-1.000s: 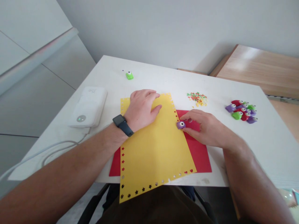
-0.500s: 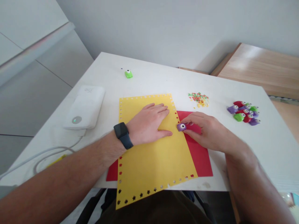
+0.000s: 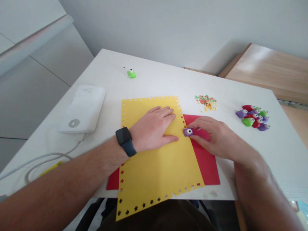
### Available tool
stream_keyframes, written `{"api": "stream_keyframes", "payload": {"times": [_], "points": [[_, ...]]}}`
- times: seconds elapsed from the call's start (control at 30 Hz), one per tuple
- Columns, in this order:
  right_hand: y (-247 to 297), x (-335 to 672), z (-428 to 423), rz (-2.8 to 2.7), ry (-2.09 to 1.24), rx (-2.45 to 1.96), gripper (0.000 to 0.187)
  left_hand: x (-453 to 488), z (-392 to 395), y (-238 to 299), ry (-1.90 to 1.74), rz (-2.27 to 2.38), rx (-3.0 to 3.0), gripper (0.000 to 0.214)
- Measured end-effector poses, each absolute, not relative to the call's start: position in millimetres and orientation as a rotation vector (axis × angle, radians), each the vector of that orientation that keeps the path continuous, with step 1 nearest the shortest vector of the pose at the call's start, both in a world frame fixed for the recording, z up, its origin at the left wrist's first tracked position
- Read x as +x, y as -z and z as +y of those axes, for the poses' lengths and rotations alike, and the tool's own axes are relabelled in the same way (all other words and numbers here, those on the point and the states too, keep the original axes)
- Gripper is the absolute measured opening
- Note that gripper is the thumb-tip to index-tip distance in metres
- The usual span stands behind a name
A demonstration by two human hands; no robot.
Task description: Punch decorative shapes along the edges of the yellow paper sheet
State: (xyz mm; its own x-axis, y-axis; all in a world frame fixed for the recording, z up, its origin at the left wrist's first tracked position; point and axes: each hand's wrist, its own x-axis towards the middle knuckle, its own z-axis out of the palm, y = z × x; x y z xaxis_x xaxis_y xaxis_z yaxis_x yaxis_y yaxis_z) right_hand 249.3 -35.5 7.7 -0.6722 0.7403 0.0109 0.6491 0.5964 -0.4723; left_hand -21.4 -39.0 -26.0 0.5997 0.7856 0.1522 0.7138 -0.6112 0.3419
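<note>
My left hand (image 3: 155, 128) lies flat on a sheet of yellow paper (image 3: 158, 170), fingers spread, a dark watch on its wrist. Small shapes, stars among them, are cut along the sheet's edges. At the sheet's right edge, my right hand (image 3: 211, 136) grips a small purple craft punch (image 3: 188, 132) between thumb and fingers. The punch has a white top with a black star and sits over the paper's edge. Red paper (image 3: 207, 166) lies under the yellow sheet and shows on both sides. The yellow sheet's lower end hangs past the table edge.
Several purple, red and green punches (image 3: 253, 117) are clustered at the right. Cut-out paper bits (image 3: 207, 102) form a small pile behind my right hand. A green punch (image 3: 131, 73) stands at the back. A white power bank (image 3: 83, 109) with a cable (image 3: 45, 156) lies at the left.
The view has shifted slightly. Both hands, the yellow sheet and the purple punch keep nearly the same positions relative to one another.
</note>
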Motion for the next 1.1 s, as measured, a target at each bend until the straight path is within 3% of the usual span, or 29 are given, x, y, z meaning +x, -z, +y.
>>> {"api": "stream_keyframes", "payload": {"times": [1.1], "points": [[-9.5,247.0,-37.2,-2.603,-0.695,-1.166,0.017,-22.3,-40.5,26.7,-0.463,1.201,2.571,0.059]]}}
